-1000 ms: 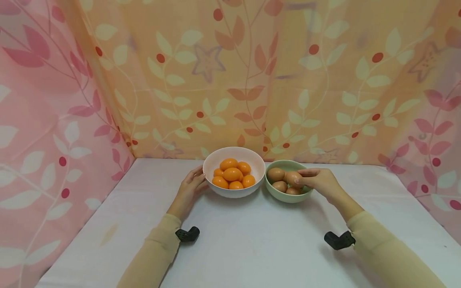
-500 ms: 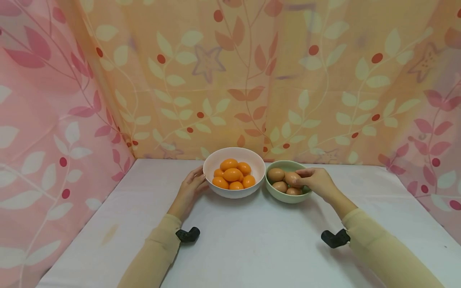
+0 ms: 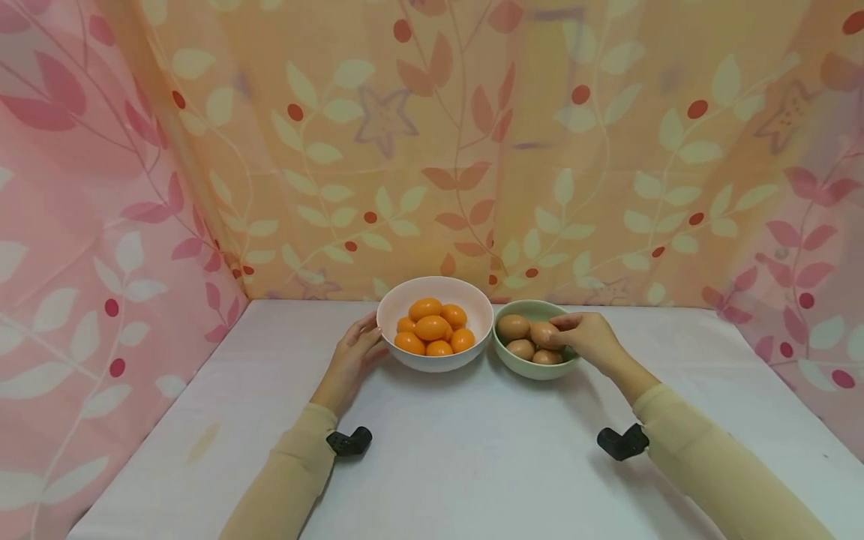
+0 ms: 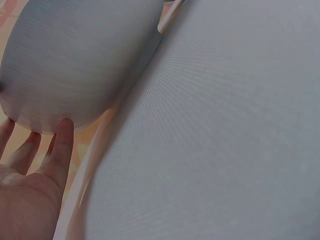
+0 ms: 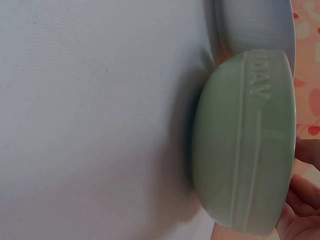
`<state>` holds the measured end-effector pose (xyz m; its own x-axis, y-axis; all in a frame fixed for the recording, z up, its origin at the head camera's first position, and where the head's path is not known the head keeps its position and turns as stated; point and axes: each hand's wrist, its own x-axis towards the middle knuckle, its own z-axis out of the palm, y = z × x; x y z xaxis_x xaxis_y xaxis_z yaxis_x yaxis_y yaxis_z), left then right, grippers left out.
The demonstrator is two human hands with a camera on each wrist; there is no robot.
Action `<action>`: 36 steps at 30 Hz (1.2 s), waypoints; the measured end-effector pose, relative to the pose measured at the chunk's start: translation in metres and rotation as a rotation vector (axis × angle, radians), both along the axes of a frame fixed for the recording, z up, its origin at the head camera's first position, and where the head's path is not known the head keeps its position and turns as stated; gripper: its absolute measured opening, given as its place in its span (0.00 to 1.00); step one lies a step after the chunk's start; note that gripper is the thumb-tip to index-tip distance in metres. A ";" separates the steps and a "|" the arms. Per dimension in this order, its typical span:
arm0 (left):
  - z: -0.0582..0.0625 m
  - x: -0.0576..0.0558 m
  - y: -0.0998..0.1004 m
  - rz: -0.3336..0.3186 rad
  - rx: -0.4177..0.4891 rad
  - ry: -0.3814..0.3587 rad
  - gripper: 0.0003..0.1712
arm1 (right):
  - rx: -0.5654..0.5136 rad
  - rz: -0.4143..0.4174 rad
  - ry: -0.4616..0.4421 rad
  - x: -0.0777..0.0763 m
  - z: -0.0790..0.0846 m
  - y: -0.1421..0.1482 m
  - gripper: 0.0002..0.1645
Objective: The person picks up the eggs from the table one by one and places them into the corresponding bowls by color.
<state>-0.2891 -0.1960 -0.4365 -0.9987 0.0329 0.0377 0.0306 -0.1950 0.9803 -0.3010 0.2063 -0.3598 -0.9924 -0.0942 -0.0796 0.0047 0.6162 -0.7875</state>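
Note:
A large white bowl [image 3: 437, 363] holds several smooth orange oval fruits [image 3: 432, 328]. My left hand [image 3: 352, 354] is at its left side, fingertips touching the outer wall; the left wrist view shows these fingers [image 4: 62, 150] extended against the bowl. Just right of it, a smaller green bowl [image 3: 535, 370] contains several brown eggs [image 3: 513, 327]. With thumb and fingers, my right hand [image 3: 594, 341] pinches the rightmost upper egg [image 3: 543, 334], which is still among the others. In the right wrist view, the green bowl's wall [image 5: 240, 145] hides the eggs and part of that hand.
Both bowls stand close together towards the back of a white-covered table [image 3: 472, 450]. Behind them hangs an orange leaf-patterned cloth [image 3: 432, 150], and a pink one [image 3: 101, 262] borders the left side. Black wrist devices [image 3: 349, 441] sit on both sleeves.
The right forearm has shifted slightly to the left, while the hand keeps its pinch on the egg. The left hand stays against the white bowl. The head view has turned a little.

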 end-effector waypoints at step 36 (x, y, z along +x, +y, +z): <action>0.000 -0.001 -0.001 -0.007 0.005 0.007 0.28 | 0.072 -0.014 0.073 -0.003 -0.004 -0.001 0.31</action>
